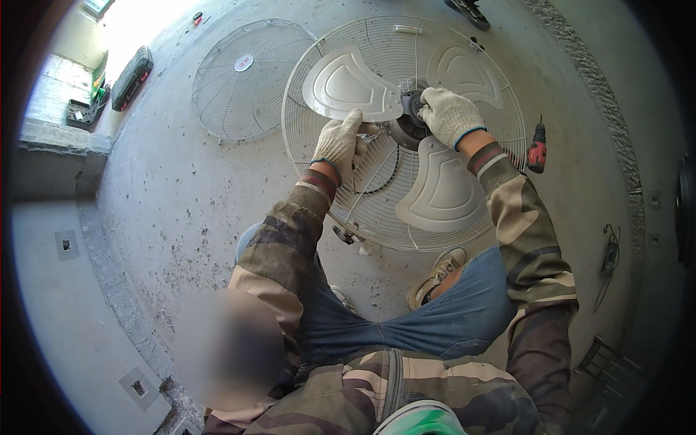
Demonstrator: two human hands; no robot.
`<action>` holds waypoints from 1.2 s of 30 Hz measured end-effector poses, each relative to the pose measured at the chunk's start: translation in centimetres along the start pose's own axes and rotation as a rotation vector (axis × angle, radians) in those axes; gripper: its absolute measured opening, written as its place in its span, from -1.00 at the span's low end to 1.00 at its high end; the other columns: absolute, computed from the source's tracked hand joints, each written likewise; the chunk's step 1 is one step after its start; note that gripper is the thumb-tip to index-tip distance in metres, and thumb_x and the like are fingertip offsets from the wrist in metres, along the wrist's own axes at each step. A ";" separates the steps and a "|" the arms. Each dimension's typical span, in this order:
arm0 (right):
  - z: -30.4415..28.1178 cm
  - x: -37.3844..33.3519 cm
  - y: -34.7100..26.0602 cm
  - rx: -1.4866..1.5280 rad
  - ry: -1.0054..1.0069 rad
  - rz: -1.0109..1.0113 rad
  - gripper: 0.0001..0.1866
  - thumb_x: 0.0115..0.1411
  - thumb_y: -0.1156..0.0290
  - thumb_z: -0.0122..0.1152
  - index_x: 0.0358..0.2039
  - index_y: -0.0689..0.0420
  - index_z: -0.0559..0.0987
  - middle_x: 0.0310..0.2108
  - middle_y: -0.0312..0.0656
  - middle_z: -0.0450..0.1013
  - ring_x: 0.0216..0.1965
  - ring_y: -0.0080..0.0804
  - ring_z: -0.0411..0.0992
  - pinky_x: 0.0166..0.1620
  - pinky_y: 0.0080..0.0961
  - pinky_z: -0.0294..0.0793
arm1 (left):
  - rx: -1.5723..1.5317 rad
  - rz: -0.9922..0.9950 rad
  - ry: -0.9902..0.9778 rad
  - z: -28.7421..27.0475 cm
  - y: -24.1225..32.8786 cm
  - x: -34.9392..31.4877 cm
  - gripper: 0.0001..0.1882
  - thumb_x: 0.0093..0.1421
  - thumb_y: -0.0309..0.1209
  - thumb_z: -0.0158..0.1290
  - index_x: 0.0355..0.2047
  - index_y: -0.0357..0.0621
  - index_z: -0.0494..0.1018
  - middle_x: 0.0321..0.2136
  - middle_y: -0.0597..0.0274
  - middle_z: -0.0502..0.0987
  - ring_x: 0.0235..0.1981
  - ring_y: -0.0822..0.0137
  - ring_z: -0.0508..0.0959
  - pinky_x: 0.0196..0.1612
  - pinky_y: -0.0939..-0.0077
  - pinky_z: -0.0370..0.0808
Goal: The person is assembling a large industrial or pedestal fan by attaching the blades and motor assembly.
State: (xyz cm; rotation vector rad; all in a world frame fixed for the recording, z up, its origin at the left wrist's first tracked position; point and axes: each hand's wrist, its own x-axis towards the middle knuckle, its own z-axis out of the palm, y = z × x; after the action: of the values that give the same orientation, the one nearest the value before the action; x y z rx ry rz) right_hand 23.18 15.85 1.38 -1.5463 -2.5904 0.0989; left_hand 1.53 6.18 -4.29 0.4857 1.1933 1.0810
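Note:
A large fan lies on the floor in front of me, its round wire guard (299,138) holding three pale metal blades around a dark hub (409,134). My left hand (339,147), in a white knit glove, is closed at the lower edge of the left blade (348,85), its fingertips on the metal. My right hand (451,117), gloved too, has its fingers curled against the dark round part at the hub's centre; the fingertips partly hide what they grip. The upper right blade (464,71) and the lower blade (442,190) lie in the guard.
A second wire guard (230,94) lies flat at the left. A red and black cordless drill (536,151) stands right of the fan. Farther off are a dark tool case (133,78) and, at the right, a corded tool (609,254). My shoe (437,279) is near the fan's rim.

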 end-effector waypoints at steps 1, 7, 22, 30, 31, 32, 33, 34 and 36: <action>-0.2 0.1 0.0 -0.074 -0.124 0.077 -0.47 0.35 -0.12 0.00 -0.15 0.08 0.68 -0.21 0.05 0.62 -0.14 0.09 0.59 -0.04 -0.02 0.55 | -0.026 0.016 0.008 0.0 0.0 0.0 -0.62 0.45 -0.11 -0.03 -0.15 -0.23 0.46 -0.34 0.19 0.61 -0.65 0.60 0.32 -0.72 0.68 0.23; -0.4 0.5 1.3 0.072 -0.147 0.095 -0.51 0.37 -0.04 0.01 -0.05 0.12 0.62 -0.13 0.07 0.60 -0.05 0.08 0.57 0.04 -0.03 0.53 | -0.044 0.015 0.006 0.1 -0.2 -0.3 -0.64 0.44 -0.12 0.00 -0.15 -0.21 0.46 -0.34 0.17 0.62 -0.64 0.61 0.35 -0.73 0.69 0.24; -0.5 -0.1 0.9 -0.029 -0.201 0.118 -0.59 0.29 0.11 0.18 -0.01 0.13 0.55 -0.17 0.07 0.60 -0.09 0.05 0.59 0.01 -0.06 0.56 | 0.006 0.004 -0.005 0.0 -0.2 -0.4 -0.62 0.42 -0.11 0.03 -0.18 -0.25 0.49 -0.37 0.21 0.61 -0.65 0.60 0.35 -0.72 0.69 0.24; 0.8 0.0 0.7 -0.080 -0.191 0.150 -0.63 0.31 0.09 0.16 -0.09 0.12 0.53 -0.20 0.08 0.60 -0.12 0.08 0.59 -0.03 0.00 0.56 | -0.023 0.003 0.002 0.2 -0.2 -0.6 -0.64 0.38 -0.12 0.10 -0.11 -0.21 0.47 -0.34 0.17 0.62 -0.64 0.62 0.32 -0.72 0.71 0.20; 0.8 0.0 0.6 -0.070 -0.161 0.155 -0.63 0.30 0.08 0.16 -0.10 0.12 0.53 -0.20 0.08 0.60 -0.12 0.08 0.59 -0.04 0.00 0.56 | -0.034 0.000 0.007 0.2 -0.2 -0.7 -0.64 0.38 -0.12 0.10 -0.11 -0.21 0.47 -0.33 0.17 0.62 -0.64 0.62 0.32 -0.72 0.71 0.20; 0.7 0.0 0.4 -0.038 -0.131 0.075 -0.59 0.30 0.04 0.15 -0.08 0.13 0.54 -0.20 0.08 0.61 -0.12 0.08 0.59 -0.04 -0.01 0.57 | -0.054 0.000 0.022 0.2 -0.2 -0.7 -0.64 0.38 -0.13 0.11 -0.12 -0.21 0.47 -0.33 0.16 0.62 -0.64 0.63 0.31 -0.72 0.71 0.20; 0.6 0.0 0.4 0.008 -0.068 -0.039 -0.55 0.30 0.01 0.14 -0.07 0.14 0.55 -0.19 0.08 0.61 -0.12 0.07 0.60 -0.04 -0.02 0.58 | -0.053 0.004 0.017 0.2 -0.2 -0.8 -0.65 0.38 -0.14 0.10 -0.11 -0.21 0.46 -0.31 0.14 0.62 -0.64 0.62 0.31 -0.72 0.70 0.19; 0.4 0.2 0.2 0.021 -0.051 -0.087 -0.52 0.29 -0.03 0.14 -0.05 0.16 0.56 -0.19 0.08 0.62 -0.12 0.06 0.61 -0.04 -0.03 0.58 | -0.058 0.015 0.022 0.2 -0.2 -0.7 -0.66 0.38 -0.16 0.09 -0.10 -0.22 0.46 -0.29 0.12 0.63 -0.64 0.61 0.30 -0.72 0.69 0.19; 0.0 0.4 0.0 -0.022 -0.133 0.027 -0.51 0.29 -0.03 0.13 -0.03 0.13 0.55 -0.14 0.06 0.61 -0.08 0.05 0.59 -0.01 -0.05 0.57 | -0.063 0.011 0.031 0.2 -0.3 -0.6 -0.68 0.39 -0.19 0.06 -0.09 -0.23 0.45 -0.25 0.08 0.63 -0.64 0.59 0.29 -0.72 0.67 0.19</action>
State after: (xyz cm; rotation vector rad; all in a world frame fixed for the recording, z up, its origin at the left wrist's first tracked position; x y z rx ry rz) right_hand 22.95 16.18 1.42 -1.6353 -2.6796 0.1827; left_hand 1.80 5.56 -4.16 0.4285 1.1809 1.1361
